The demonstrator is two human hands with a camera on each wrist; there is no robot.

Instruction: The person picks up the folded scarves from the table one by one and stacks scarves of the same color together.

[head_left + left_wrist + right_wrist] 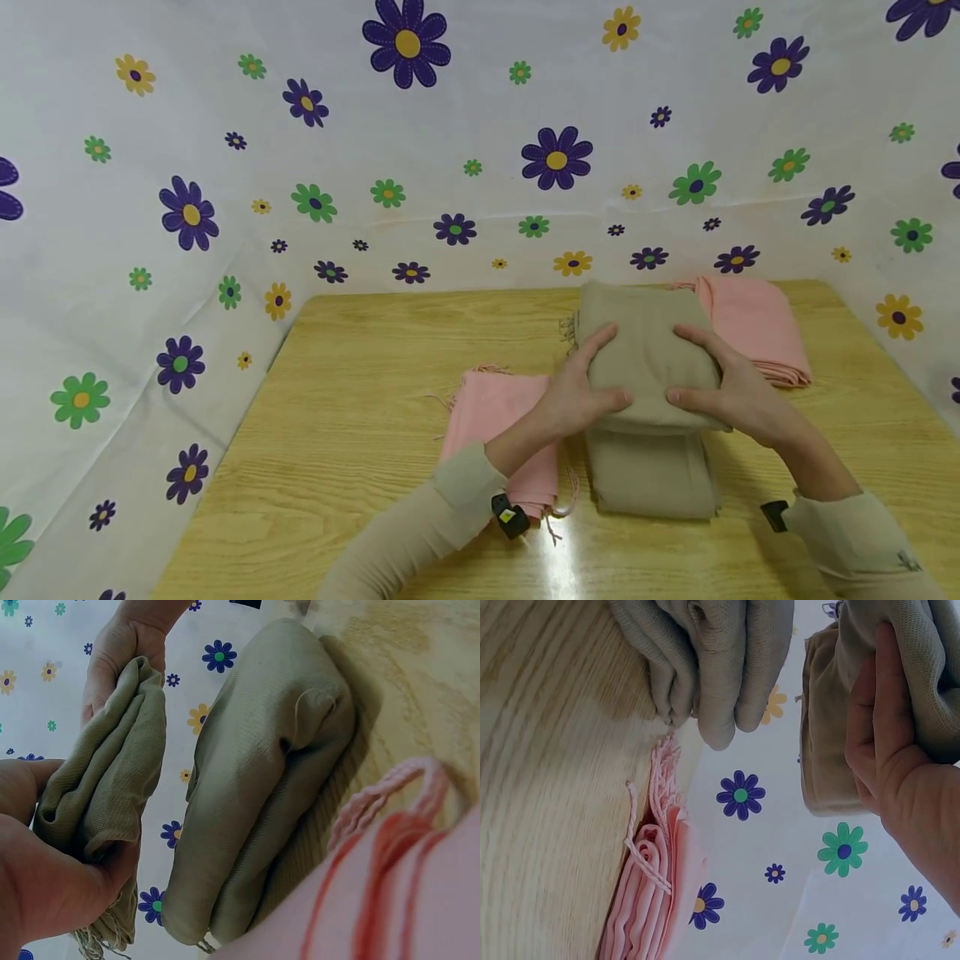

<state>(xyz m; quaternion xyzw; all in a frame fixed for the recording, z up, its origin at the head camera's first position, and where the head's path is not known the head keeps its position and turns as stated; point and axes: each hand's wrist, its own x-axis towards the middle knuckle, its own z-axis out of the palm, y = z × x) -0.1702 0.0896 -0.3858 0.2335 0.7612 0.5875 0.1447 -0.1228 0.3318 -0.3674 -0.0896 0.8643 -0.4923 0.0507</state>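
Both hands hold up a folded olive-beige fringed scarf [645, 350], one at each side with thumbs on top. My left hand [577, 392] grips its left side; in the left wrist view, that hand [52, 877] has its thumb and fingers around the folded layers, with fringe [105, 937] hanging below. My right hand [750, 392] grips the right side, and the right wrist view shows its fingers [889, 705] under the cloth. Nearer to me, a second folded olive-beige scarf [652, 475] lies on the table, partly overlapped by the held one in the head view.
A folded pink scarf [498, 408] with fringe lies left of the beige ones, partly behind my left forearm. Another folded pink scarf [757, 329] is at the back right. Beneath them is a wood-grain table [360, 392], surrounded by a flowered white cloth [480, 108].
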